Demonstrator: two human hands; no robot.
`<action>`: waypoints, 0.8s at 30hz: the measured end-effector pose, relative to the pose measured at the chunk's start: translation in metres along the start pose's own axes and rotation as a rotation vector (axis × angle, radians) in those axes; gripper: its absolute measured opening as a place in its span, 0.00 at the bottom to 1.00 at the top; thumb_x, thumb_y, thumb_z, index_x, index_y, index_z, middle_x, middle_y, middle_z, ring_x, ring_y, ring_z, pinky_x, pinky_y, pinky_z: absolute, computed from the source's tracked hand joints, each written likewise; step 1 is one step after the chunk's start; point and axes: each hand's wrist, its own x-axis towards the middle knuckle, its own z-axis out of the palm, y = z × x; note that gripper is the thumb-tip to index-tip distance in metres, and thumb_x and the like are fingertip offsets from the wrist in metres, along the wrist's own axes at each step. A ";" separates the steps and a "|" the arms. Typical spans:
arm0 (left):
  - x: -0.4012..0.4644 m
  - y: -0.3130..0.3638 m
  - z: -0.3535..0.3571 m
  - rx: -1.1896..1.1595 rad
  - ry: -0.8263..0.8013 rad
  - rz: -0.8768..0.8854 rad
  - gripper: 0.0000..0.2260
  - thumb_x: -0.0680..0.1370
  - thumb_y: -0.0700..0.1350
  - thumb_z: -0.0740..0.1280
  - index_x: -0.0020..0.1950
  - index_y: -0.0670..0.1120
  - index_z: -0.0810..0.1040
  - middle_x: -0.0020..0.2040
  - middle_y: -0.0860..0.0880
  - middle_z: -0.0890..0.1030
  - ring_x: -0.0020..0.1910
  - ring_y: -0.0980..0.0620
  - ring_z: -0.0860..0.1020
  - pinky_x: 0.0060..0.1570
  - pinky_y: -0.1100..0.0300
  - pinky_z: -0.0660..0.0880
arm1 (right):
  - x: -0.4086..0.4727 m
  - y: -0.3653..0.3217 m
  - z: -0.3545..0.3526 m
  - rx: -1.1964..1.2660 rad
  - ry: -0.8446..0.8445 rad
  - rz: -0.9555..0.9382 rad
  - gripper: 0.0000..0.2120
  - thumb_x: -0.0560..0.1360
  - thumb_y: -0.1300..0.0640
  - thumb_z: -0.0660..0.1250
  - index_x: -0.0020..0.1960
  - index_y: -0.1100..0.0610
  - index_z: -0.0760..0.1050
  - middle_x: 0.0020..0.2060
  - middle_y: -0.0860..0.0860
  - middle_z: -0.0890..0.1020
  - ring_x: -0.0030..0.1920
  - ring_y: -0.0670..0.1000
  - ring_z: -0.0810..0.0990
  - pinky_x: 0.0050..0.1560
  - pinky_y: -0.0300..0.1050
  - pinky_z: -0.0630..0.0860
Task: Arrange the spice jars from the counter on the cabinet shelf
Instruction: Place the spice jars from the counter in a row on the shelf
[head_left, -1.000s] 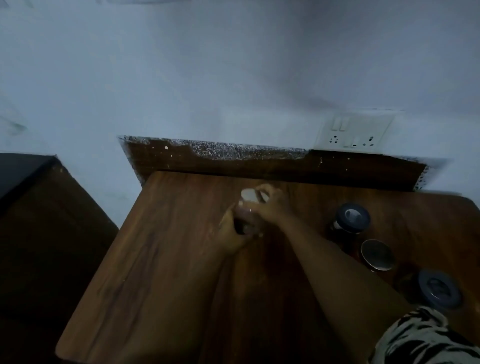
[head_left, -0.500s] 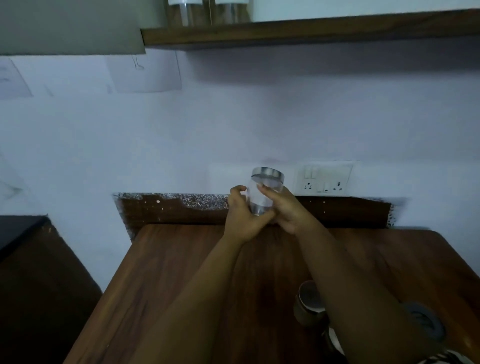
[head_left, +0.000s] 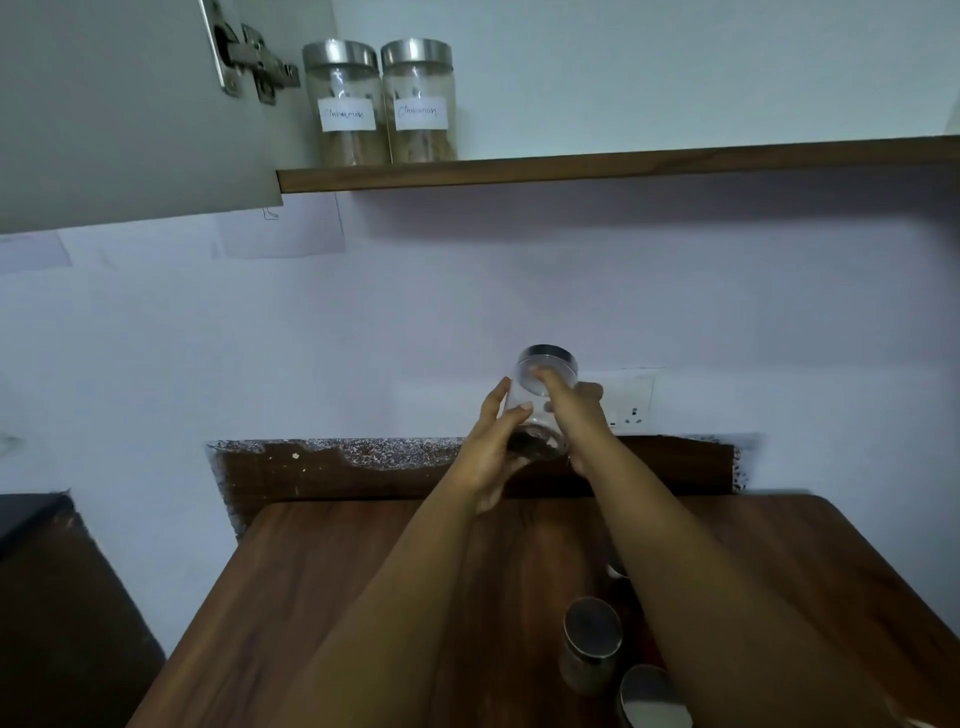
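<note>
Both hands up over the back edge of the counter (head_left: 322, 597), sharing one glass jar (head_left: 540, 410) in mid-air, steel lid uppermost, dark spice settled at the bottom. Left hand (head_left: 491, 457) curled round the lower body from 8 o'clock; right hand (head_left: 574, 415) wrapped over the upper body from 3 o'clock, fingertips at the lid rim. Shelf (head_left: 623, 165) high at 12 o'clock; two labelled jars (head_left: 379, 104) touching side by side at its left end, beside the open cabinet door (head_left: 119, 114). More lidded jars (head_left: 592, 644) on the counter at 5 o'clock, count unclear behind the right forearm.
</note>
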 end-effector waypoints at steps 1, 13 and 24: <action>-0.001 0.003 0.004 0.041 0.029 0.032 0.27 0.78 0.47 0.69 0.75 0.57 0.63 0.62 0.42 0.79 0.59 0.44 0.80 0.56 0.48 0.79 | -0.002 -0.003 -0.005 -0.010 -0.032 0.012 0.40 0.60 0.33 0.72 0.61 0.55 0.63 0.55 0.55 0.78 0.52 0.56 0.80 0.51 0.52 0.80; -0.004 0.035 0.045 0.135 -0.037 0.087 0.37 0.70 0.51 0.75 0.75 0.62 0.60 0.66 0.47 0.75 0.59 0.48 0.80 0.49 0.55 0.81 | -0.028 -0.029 -0.047 0.276 -0.305 -0.052 0.21 0.76 0.40 0.65 0.59 0.55 0.77 0.53 0.59 0.84 0.53 0.57 0.84 0.51 0.49 0.79; -0.009 0.054 0.064 0.221 -0.174 0.119 0.44 0.74 0.37 0.71 0.77 0.63 0.48 0.68 0.48 0.71 0.64 0.45 0.75 0.59 0.50 0.76 | -0.043 -0.053 -0.063 0.192 -0.174 -0.212 0.21 0.82 0.46 0.54 0.67 0.58 0.70 0.58 0.59 0.79 0.57 0.58 0.79 0.56 0.53 0.77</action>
